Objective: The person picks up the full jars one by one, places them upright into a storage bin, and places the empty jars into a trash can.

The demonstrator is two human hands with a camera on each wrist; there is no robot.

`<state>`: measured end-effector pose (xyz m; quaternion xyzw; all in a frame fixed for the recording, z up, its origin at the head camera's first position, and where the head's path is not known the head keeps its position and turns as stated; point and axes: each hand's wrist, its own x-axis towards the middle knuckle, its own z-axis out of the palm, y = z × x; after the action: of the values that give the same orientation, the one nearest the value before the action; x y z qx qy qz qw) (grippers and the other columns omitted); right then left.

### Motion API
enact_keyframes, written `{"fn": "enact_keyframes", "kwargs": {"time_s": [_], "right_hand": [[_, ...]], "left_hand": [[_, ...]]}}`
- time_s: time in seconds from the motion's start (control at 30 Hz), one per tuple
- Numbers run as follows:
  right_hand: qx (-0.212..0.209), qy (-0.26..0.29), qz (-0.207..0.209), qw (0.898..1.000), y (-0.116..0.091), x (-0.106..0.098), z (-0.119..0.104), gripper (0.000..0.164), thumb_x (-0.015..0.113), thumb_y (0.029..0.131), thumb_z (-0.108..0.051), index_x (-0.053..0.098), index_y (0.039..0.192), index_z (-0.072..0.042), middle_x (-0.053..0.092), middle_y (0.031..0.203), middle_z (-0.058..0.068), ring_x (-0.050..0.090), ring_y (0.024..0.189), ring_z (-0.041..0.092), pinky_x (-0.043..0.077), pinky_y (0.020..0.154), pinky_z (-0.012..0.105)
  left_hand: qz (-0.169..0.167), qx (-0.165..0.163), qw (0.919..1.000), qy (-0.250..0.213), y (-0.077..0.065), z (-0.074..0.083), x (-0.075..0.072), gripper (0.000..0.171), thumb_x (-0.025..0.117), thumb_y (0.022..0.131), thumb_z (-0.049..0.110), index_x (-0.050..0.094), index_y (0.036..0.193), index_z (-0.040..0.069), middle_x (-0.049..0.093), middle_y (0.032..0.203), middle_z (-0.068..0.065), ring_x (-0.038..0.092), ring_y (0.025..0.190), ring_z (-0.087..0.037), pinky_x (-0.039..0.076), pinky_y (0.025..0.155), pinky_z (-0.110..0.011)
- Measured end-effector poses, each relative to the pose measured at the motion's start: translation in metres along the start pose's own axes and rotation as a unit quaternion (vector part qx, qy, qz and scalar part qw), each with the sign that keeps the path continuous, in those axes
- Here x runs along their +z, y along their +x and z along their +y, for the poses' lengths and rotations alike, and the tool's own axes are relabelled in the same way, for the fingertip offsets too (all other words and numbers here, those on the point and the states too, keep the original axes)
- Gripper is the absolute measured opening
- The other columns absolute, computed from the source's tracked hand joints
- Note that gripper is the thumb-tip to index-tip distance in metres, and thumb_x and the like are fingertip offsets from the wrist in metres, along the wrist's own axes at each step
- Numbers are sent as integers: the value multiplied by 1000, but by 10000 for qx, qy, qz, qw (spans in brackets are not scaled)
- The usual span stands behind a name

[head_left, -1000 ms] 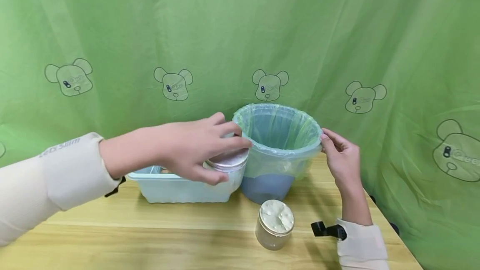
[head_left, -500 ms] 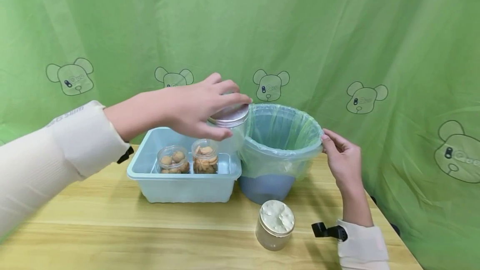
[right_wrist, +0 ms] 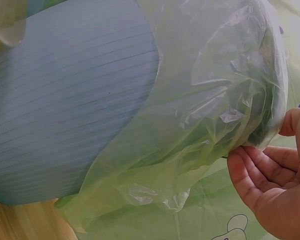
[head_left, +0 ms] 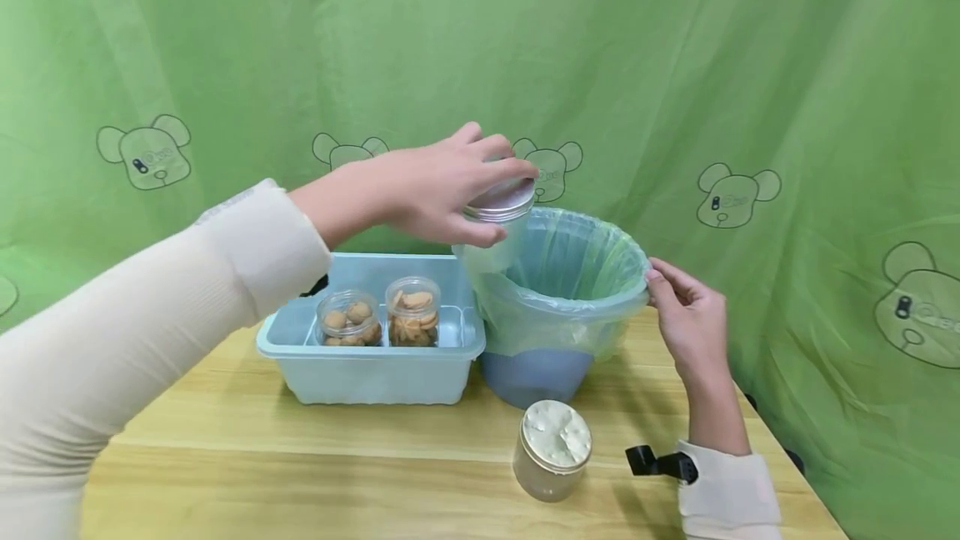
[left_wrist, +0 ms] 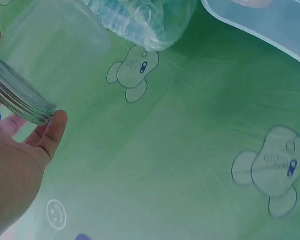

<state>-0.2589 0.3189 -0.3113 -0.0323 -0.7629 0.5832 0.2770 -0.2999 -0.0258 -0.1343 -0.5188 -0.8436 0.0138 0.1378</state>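
left grip [head_left: 450,190] pinching the jar [head_left: 497,248] by its lid [head_left: 512,197], up near the bin [head_left: 536,373], left side | right grip [head_left: 692,319] pinching the rim [head_left: 600,303] | tbh lid-only hold could slip and drop the jar

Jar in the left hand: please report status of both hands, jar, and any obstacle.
Left hand grips silver lid. Clear jar below it, at left side of lined bin. Right hand pinches rim. No obstacle seen between jar and bin.
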Motion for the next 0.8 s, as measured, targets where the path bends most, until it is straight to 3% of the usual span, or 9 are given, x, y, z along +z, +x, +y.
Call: {"fn": "enact_keyframes", "kwargs": {"time_s": [0.4, 0.8], "right_hand": [[-68, -149, 6, 9999, -3, 1, 0, 46, 68, 100, -32, 65, 136, -4, 71, 101, -16, 68, 83, 5, 51, 71, 12], [-254, -316, -117, 9991, 0, 7, 0, 48, 65, 101, -35, 65, 137, -4, 70, 105, -14, 68, 85, 5, 51, 75, 13]], "left_hand": [[335, 240, 9991, 79, 50, 10, 39, 70, 56, 97, 46, 37, 158, 19, 42, 150, -6, 38, 121, -28, 40, 97, -38], [94, -27, 9998, -179, 71, 22, 75, 70, 54, 99, 50, 33, 159, 23, 44, 149, -3, 39, 120, -24, 40, 98, -34]]}}
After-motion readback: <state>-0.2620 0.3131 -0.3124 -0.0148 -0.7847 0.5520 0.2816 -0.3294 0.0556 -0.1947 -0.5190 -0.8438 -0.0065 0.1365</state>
